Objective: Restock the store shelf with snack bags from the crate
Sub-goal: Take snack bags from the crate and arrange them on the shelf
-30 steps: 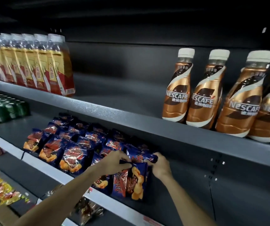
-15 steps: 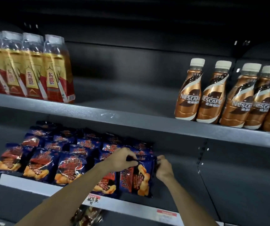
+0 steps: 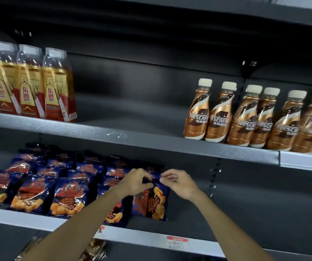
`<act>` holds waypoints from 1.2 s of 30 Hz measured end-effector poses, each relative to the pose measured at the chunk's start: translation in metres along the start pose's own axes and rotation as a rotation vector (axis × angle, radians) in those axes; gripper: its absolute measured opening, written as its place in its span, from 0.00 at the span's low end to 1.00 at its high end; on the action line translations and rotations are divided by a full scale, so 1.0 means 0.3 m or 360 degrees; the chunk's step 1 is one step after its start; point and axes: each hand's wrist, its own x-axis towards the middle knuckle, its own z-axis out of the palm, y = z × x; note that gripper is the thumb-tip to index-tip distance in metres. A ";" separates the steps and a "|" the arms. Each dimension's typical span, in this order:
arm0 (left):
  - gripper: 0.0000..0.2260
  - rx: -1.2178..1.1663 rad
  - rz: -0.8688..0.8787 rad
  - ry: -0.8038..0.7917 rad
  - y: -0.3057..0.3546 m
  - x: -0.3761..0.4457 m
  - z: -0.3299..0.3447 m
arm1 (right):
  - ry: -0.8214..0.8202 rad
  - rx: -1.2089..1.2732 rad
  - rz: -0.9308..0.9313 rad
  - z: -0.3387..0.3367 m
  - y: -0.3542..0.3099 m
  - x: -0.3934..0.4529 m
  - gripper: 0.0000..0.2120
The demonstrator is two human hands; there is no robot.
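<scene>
While both hands are working at its top edge, the rightmost snack bag [image 3: 151, 202] is standing upright at the front of the lower shelf [image 3: 142, 235], long axis vertical, directly below the fingers. The left hand [image 3: 136, 180] is pinching the top seam; the right hand [image 3: 177, 182] is curling its fingers beside that seam, though contact is hard to confirm. Bare shelf is lying open to the right, packed bag rows [image 3: 32, 193] to the left.

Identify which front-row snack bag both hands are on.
The rightmost snack bag; the left hand and right hand pinch its top edge, others lie untouched.
</scene>
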 end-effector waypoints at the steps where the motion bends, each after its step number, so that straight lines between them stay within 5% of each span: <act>1: 0.10 -0.0002 0.0003 0.0016 0.013 0.001 0.001 | -0.0037 -0.0060 -0.0007 -0.009 0.002 -0.008 0.13; 7: 0.08 -0.0019 0.0028 0.0076 0.096 -0.003 -0.001 | -0.0052 -0.0425 -0.0080 -0.027 0.007 -0.060 0.19; 11: 0.20 -0.0063 0.0012 0.0167 0.131 -0.006 0.013 | 0.0020 -0.0400 -0.0085 -0.032 0.010 -0.086 0.14; 19: 0.43 -0.0395 -0.0343 0.0317 0.092 -0.081 0.037 | 0.0292 0.0343 0.0181 -0.072 0.062 -0.144 0.13; 25: 0.35 -0.0576 -0.0825 0.0418 0.055 -0.100 0.068 | 0.0397 0.0635 0.0272 -0.002 0.102 -0.151 0.11; 29: 0.27 -0.0667 -0.0865 0.0420 0.049 -0.116 0.084 | 0.0334 0.0713 0.0350 0.055 0.110 -0.147 0.12; 36: 0.25 -0.0634 -0.0786 0.0480 0.073 -0.121 0.088 | 0.0350 0.0133 0.0366 0.117 0.068 -0.142 0.11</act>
